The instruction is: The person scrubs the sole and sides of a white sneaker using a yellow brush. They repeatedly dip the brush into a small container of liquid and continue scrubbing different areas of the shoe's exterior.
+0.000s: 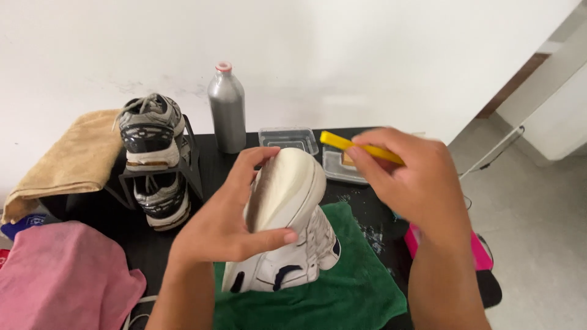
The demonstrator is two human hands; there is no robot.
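My left hand [223,220] grips a white sneaker [287,226] turned on its side, its pale dirty sole facing up and toward me. The shoe rests over a green towel [354,293] on the black table [211,162]. My right hand [416,180] is closed on a yellow-handled brush [342,142], held just right of the sole's toe end. The brush's bristle end is hidden behind my fingers.
A grey sneaker pair [153,159] sits stacked on a black rack at the left. Behind stand a silver bottle [227,110] and clear plastic trays [288,137]. A tan towel [73,153] and a pink cloth [61,275] lie left; a pink object [480,253] lies right.
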